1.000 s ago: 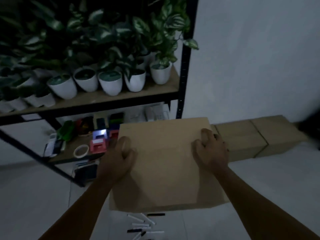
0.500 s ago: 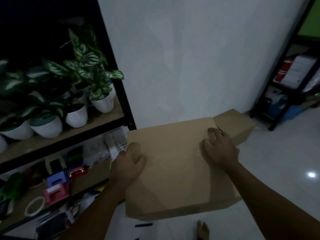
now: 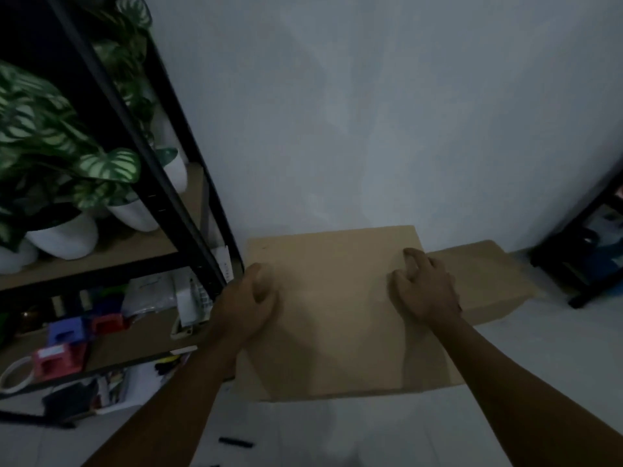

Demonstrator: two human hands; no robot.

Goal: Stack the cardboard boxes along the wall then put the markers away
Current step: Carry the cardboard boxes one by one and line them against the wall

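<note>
We see our left hand curled over the left edge of the cardboard box, and our right hand curled on its top near the right edge, so our 2-handed grip holds this box. It sits near the wall, overlapping a second box on the floor. 1 black marker lies on the floor below. The plant shelf stands left.

Both arms reach forward, left hand and right hand set apart, fingers curled in a grip.
</note>
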